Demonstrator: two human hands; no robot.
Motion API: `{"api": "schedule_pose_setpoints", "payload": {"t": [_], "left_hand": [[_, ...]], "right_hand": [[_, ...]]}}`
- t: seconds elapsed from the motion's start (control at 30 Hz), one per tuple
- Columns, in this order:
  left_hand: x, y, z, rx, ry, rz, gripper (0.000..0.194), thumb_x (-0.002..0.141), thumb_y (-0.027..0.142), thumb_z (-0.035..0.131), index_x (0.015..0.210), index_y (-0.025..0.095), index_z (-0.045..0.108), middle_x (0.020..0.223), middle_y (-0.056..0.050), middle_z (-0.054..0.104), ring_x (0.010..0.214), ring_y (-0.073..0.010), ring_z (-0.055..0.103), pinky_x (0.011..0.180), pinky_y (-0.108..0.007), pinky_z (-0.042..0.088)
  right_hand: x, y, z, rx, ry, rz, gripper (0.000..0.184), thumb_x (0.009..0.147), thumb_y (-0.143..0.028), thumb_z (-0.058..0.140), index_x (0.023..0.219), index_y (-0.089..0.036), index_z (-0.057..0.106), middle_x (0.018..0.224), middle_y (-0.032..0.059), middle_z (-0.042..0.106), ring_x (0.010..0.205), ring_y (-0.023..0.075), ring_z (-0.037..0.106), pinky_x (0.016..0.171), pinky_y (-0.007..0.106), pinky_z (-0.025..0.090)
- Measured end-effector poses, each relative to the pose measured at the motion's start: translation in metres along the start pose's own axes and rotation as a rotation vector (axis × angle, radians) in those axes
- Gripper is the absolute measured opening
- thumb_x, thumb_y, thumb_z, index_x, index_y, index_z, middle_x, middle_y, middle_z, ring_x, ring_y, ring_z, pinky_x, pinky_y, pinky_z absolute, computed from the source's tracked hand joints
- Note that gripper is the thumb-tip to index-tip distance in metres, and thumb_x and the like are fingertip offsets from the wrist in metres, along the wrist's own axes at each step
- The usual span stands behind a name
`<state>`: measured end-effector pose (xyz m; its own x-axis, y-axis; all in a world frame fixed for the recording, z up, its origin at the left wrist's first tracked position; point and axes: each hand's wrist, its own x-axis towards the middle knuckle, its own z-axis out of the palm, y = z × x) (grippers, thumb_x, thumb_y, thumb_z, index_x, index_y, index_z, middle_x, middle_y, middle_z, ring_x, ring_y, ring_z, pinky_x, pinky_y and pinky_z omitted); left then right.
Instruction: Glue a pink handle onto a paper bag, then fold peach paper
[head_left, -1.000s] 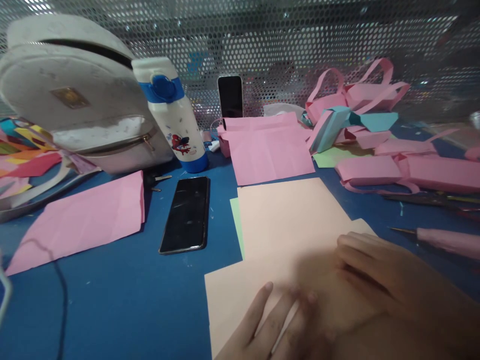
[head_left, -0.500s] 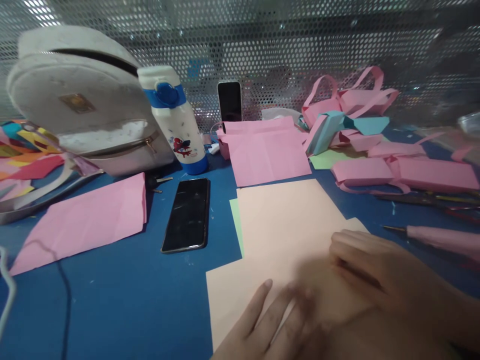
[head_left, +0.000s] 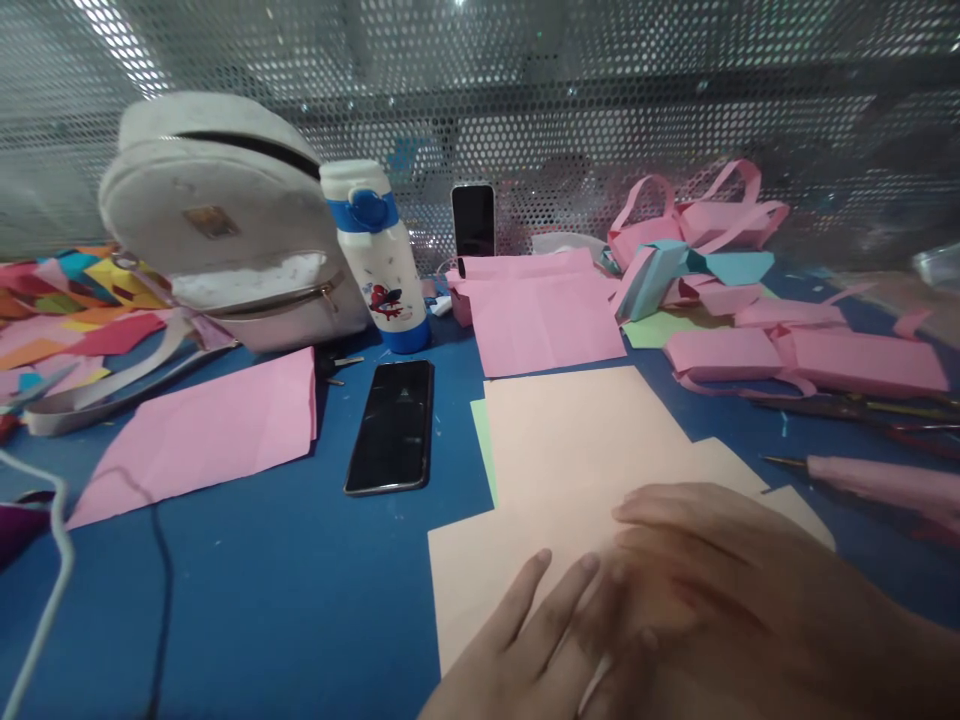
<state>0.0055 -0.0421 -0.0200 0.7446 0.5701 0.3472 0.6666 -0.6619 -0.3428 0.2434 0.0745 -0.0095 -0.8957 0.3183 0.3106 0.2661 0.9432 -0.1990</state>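
Several peach-coloured sheets of paper (head_left: 577, 420) lie overlapping on the blue table. My left hand (head_left: 532, 640) rests on the nearest peach sheet (head_left: 465, 570) with its fingers spread and holds nothing. Close beside its fingertips, my right hand (head_left: 712, 580) lies low over the peach paper. Motion blurs the right hand, and whether its fingers grip anything is hidden. A green sheet (head_left: 484, 440) shows from under the peach sheets at their left edge.
A black phone (head_left: 391, 428), a pink sheet (head_left: 210, 430), a white bottle (head_left: 382, 260) and a backpack (head_left: 247, 220) stand or lie on the left. Folded pink paper bags (head_left: 862, 355) and a pink-handled pointed tool (head_left: 877, 478) lie on the right. Behind them rises a perforated metal panel (head_left: 570, 120).
My right hand has moved left over the paper, closer to my left hand. My left hand stays spread on the sheet. The view has shifted slightly left and up.
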Motion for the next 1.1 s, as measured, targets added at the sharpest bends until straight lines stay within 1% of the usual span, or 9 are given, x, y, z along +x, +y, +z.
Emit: {"api": "schedule_pose_setpoints", "payload": {"t": [0.13,0.23,0.33,0.47,0.67,0.8,0.97,1.03,1.1], "left_hand": [[0.001,0.0,0.0,0.028,-0.017,-0.003,0.042,0.104,0.028,0.028,0.137,0.019,0.052,0.133,-0.004,0.061,0.127,-0.0229,0.052,0.1,-0.037,0.044],[0.002,0.002,0.002,0.048,-0.023,-0.003,0.043,0.103,0.025,0.026,0.137,0.018,0.052,0.136,-0.004,0.059,0.128,-0.0225,0.051,0.098,-0.035,0.046],[0.001,0.003,0.004,0.076,-0.036,-0.008,0.045,0.101,0.022,0.027,0.143,0.019,0.044,0.138,-0.004,0.057,0.129,-0.0229,0.05,0.097,-0.034,0.048],[-0.002,0.004,0.007,0.093,-0.043,-0.006,0.047,0.101,0.022,0.028,0.146,0.018,0.039,0.142,-0.005,0.053,0.132,-0.0242,0.047,0.098,-0.033,0.048],[-0.005,0.004,0.009,0.059,-0.057,0.011,0.045,0.101,0.028,0.033,0.144,0.019,0.042,0.142,-0.006,0.053,0.132,-0.0259,0.047,0.099,-0.036,0.049],[-0.005,0.004,0.01,0.057,-0.049,0.004,0.045,0.101,0.028,0.036,0.144,0.018,0.042,0.143,-0.007,0.052,0.133,-0.0262,0.046,0.1,-0.036,0.048],[-0.006,0.003,0.01,0.049,-0.054,0.009,0.045,0.102,0.026,0.031,0.145,0.018,0.041,0.142,-0.006,0.052,0.133,-0.0257,0.046,0.099,-0.036,0.048],[-0.007,0.007,0.01,0.06,-0.059,-0.012,0.045,0.102,0.026,0.033,0.145,0.019,0.04,0.142,-0.008,0.051,0.134,-0.0279,0.044,0.101,-0.041,0.046],[-0.009,0.013,0.01,0.064,-0.064,-0.073,0.044,0.101,0.029,0.04,0.144,0.021,0.042,0.142,-0.009,0.052,0.136,-0.0306,0.04,0.108,-0.05,0.036]], "right_hand": [[-0.003,-0.004,0.007,-0.036,-0.05,-0.086,0.052,0.094,-0.027,0.054,0.144,-0.019,0.043,0.139,0.0058,0.055,0.124,0.0197,0.055,0.106,0.032,0.046],[-0.003,-0.004,0.01,-0.004,-0.115,-0.075,0.06,0.094,-0.028,0.055,0.15,-0.021,0.033,0.145,0.0046,0.048,0.128,0.0193,0.051,0.109,0.032,0.043],[-0.003,-0.002,0.012,0.019,-0.153,-0.054,0.063,0.094,-0.027,0.056,0.151,-0.023,0.029,0.147,0.0037,0.044,0.13,0.0193,0.049,0.112,0.032,0.041],[-0.005,0.0,0.013,0.005,-0.155,-0.083,0.063,0.095,-0.028,0.055,0.151,-0.02,0.028,0.148,0.0048,0.043,0.135,0.0202,0.043,0.115,0.035,0.036],[-0.006,0.0,0.014,-0.096,-0.204,-0.102,0.064,0.095,-0.031,0.053,0.152,-0.018,0.027,0.15,0.0059,0.04,0.137,0.0198,0.039,0.116,0.035,0.035],[-0.005,0.0,0.013,-0.114,-0.213,-0.113,0.065,0.096,-0.036,0.052,0.152,-0.018,0.026,0.15,0.0061,0.039,0.138,0.0204,0.039,0.114,0.036,0.037],[-0.003,-0.001,0.012,-0.119,-0.193,-0.116,0.064,0.096,-0.036,0.052,0.151,-0.016,0.028,0.15,0.0063,0.04,0.137,0.0201,0.04,0.114,0.035,0.038],[-0.003,-0.001,0.013,-0.12,-0.194,-0.125,0.063,0.096,-0.037,0.052,0.151,-0.017,0.028,0.15,0.0059,0.04,0.137,0.0198,0.039,0.115,0.035,0.036],[-0.004,-0.001,0.013,-0.091,-0.193,-0.115,0.062,0.097,-0.034,0.051,0.151,-0.017,0.028,0.149,0.0058,0.041,0.138,0.019,0.039,0.116,0.034,0.034]]}}
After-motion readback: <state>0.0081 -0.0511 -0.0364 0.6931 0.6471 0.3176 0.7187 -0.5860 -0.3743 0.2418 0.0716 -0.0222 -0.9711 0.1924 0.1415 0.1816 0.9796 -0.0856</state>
